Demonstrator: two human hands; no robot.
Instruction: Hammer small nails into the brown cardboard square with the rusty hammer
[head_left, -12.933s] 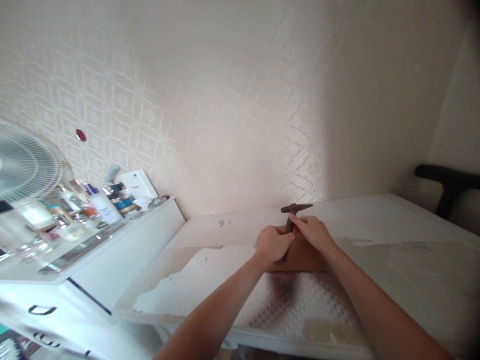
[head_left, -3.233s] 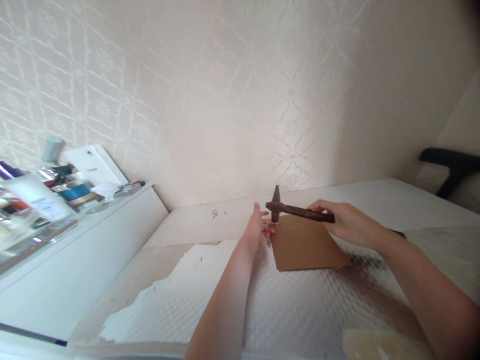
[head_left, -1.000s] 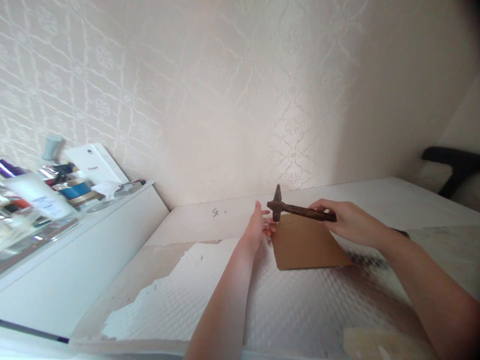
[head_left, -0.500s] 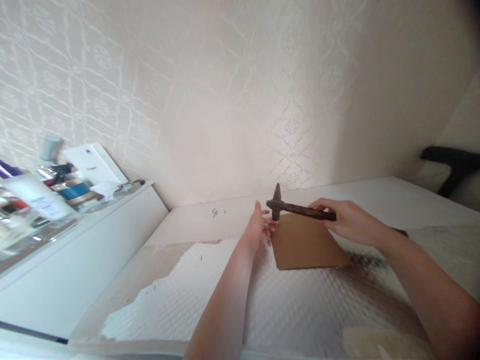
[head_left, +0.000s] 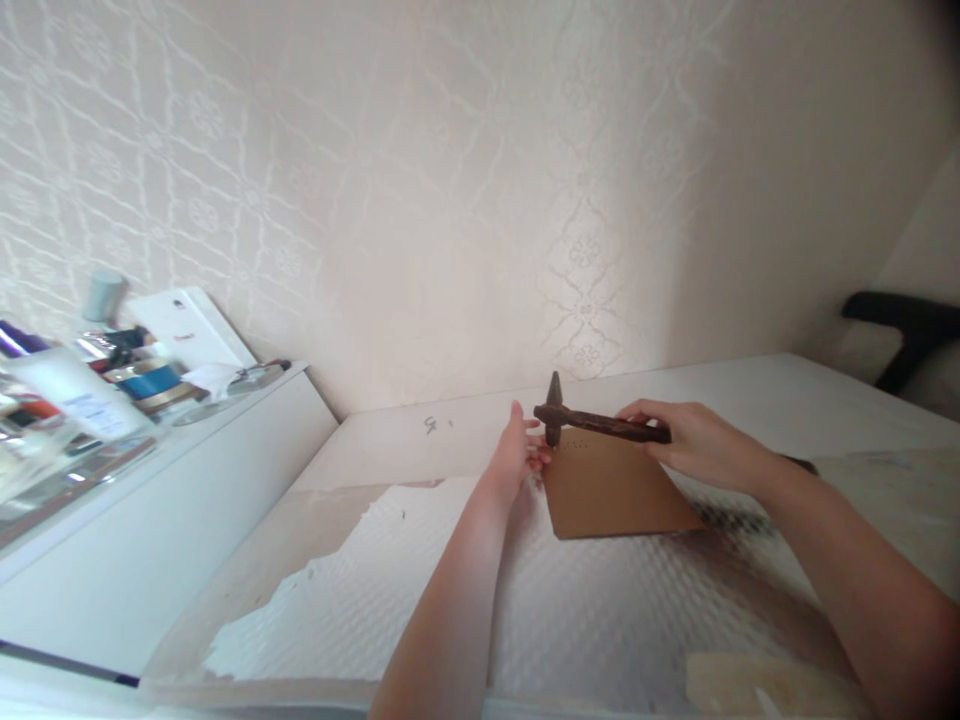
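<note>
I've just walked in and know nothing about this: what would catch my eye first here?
Probably the dark hammer near the middle, gripped by the right hand, its head over the far left corner of a brown board. The left hand sits right beside that head. Off to the left, bottles and a white box crowd a white cabinet.

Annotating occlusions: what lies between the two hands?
Head view: the hammer runs from the right hand to beside the left hand, with the brown sheet partly beneath.
</note>
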